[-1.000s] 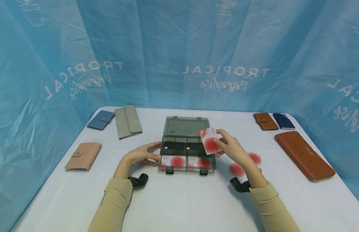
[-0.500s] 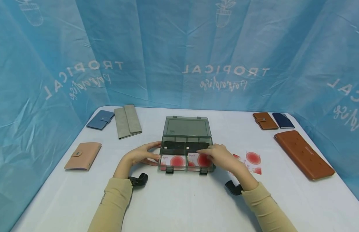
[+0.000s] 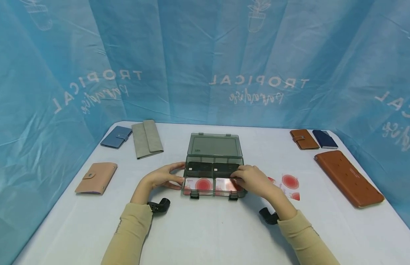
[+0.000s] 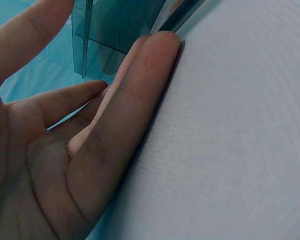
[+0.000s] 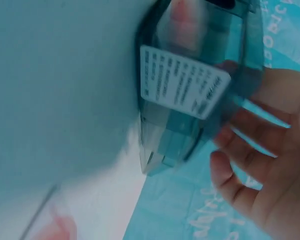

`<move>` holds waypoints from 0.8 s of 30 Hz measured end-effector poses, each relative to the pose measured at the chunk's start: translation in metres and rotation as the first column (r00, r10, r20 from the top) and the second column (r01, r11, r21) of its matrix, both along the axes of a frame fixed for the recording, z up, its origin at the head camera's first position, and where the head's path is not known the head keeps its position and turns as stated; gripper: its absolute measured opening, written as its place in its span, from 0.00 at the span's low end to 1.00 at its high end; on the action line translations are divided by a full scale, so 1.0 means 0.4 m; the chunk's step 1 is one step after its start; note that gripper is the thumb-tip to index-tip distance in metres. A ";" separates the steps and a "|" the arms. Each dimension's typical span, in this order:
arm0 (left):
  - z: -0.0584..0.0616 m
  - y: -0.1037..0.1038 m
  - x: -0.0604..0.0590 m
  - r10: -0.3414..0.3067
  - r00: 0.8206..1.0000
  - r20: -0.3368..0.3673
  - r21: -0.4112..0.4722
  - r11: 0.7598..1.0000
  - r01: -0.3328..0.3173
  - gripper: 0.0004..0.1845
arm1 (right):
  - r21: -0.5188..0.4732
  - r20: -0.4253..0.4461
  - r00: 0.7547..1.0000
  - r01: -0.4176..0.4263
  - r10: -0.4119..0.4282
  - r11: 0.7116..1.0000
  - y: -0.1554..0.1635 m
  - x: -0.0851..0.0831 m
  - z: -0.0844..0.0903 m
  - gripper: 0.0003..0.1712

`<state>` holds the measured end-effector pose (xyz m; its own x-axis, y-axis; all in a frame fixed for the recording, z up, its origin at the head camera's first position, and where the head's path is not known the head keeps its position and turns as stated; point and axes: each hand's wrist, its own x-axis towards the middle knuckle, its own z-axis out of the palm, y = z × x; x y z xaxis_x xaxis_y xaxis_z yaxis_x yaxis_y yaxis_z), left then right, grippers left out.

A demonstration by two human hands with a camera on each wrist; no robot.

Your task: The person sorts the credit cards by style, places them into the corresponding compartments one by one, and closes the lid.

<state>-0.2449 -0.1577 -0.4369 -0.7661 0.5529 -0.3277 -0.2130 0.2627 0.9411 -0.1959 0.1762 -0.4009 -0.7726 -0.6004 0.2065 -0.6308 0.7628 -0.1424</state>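
Observation:
A translucent grey-green compartment box (image 3: 215,145) lies with its lid folded back, mid-table in the head view. Black cards (image 3: 200,170) fill its two rear compartments, and a white card with red circles (image 3: 202,184) lies in the front left one. My left hand (image 3: 162,177) rests along the box's left side, fingers straight and relaxed. At the front right compartment, my right hand (image 3: 254,179) pinches the right far edge of another red-and-white card (image 3: 223,184). Its fingertips are largely hidden by the box wall in the right wrist view, where a printed label (image 5: 182,82) shows.
More red-and-white cards (image 3: 290,181) lie right of the box, partly behind the right forearm. A blue card holder (image 3: 116,137), grey wallet (image 3: 147,140) and pink card holder (image 3: 96,178) lie left. Brown holder (image 3: 304,139), navy holder (image 3: 324,139) and long brown wallet (image 3: 348,178) lie right.
My right hand has brought the red-and-white card from above the box's right side down into the front right compartment, where it now sits lower. The left hand has stayed at the box.

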 end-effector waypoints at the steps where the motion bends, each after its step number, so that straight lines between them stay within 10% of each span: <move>1: 0.000 0.001 0.000 -0.001 1.000 0.001 0.000 1.000 0.001 0.44 | -0.031 0.006 1.000 -0.002 0.002 1.000 0.008 0.000 0.004 0.12; 8: 0.000 0.003 -0.001 0.005 1.000 0.009 -0.003 1.000 -0.005 0.44 | -0.132 0.073 0.987 0.155 -0.146 0.979 0.122 -0.002 0.035 0.14; 17: 0.005 0.001 0.002 0.003 1.000 0.008 -0.003 1.000 -0.003 0.44 | 0.134 0.426 0.816 0.370 -0.391 0.919 0.235 0.028 0.022 0.40; 24: 0.005 0.003 0.002 -0.005 1.000 0.003 -0.007 1.000 0.005 0.44 | 0.210 0.430 0.800 0.361 -0.418 0.909 0.247 0.040 0.006 0.44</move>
<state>-0.2442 -0.1566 -0.4351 -0.7626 0.5541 -0.3337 -0.2140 0.2707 0.9386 -0.1801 0.2752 -0.3987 -0.9340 -0.2253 -0.2773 -0.1610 0.9583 -0.2363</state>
